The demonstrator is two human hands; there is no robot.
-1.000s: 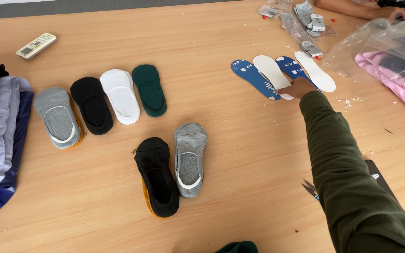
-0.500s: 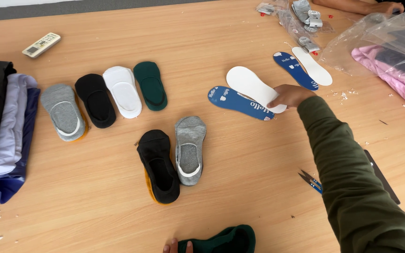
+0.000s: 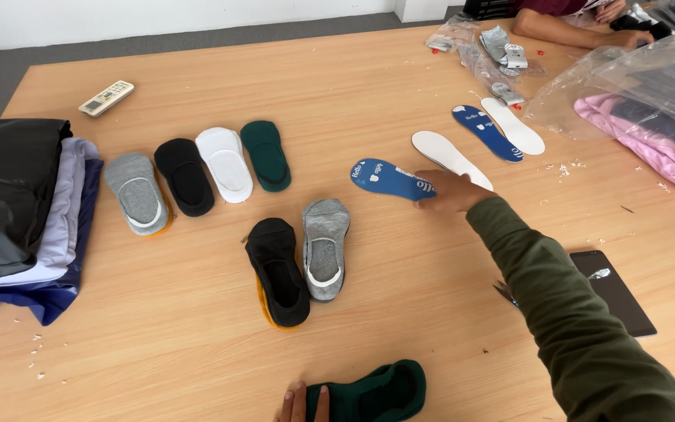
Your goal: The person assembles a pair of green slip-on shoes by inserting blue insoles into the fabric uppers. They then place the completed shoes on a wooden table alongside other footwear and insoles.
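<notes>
Wooden table point(image 3: 400, 86), right hand point(image 3: 451, 191) on blue insole point(image 3: 391, 179); bare wood around

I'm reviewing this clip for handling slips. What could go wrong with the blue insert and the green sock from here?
1. The right hand presses only one end of the blue insert, so it may pivot into the white insert right beside it.
2. The left hand holds the green sock at the table edge; it could slip off.
</notes>
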